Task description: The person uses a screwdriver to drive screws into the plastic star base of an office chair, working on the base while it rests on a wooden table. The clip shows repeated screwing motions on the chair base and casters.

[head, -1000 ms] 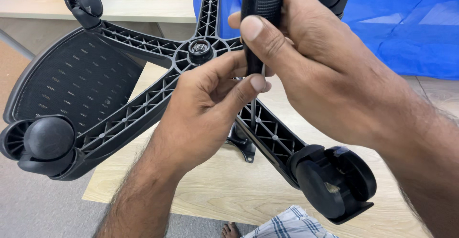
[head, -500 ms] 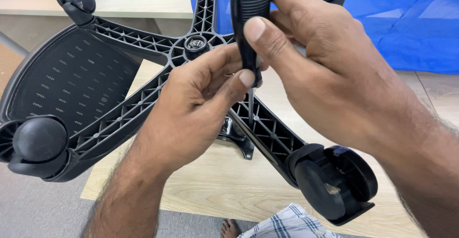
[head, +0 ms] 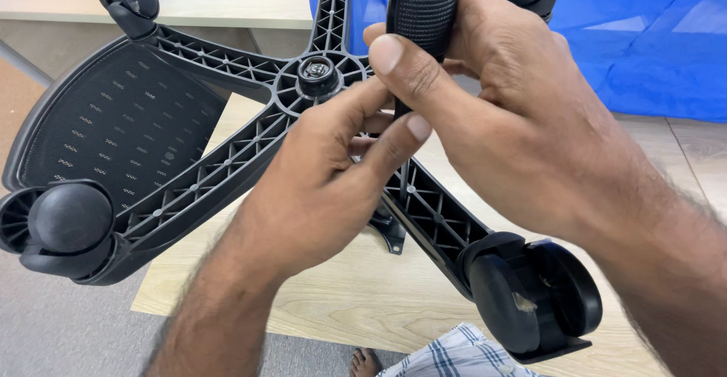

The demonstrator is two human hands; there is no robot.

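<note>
Just in front of the hub [head: 318, 76] of the upturned chair base [head: 227, 157], both hands meet around a tool. The right hand [head: 515, 119] has its fingers [head: 409, 74] closed round the tool's black ribbed handle [head: 422, 13], thumb pressed flat on the grip; the handle stands nearly upright, its top out of frame. The left hand [head: 326, 187] is pinched shut just below, thumb and forefinger on the thin dark shaft [head: 403, 172] under the handle; what lies at the shaft's tip is hidden behind the fingers.

The base lies ribbed side up, its arms spreading out from the hub. One caster [head: 534, 297] sits at the end of the arm nearest the hands, another caster [head: 64, 225] far to the left of the hub, two more beyond it. A dark mesh panel [head: 98, 134] lies left of the hub, a pale wooden surface [head: 341, 301] beneath, blue sheeting [head: 644, 43] to the right.

This looks like the step of steadying or seating the tool's tip. The next move seems to call for keeping the shaft lined up while the right hand bears on the handle.
</note>
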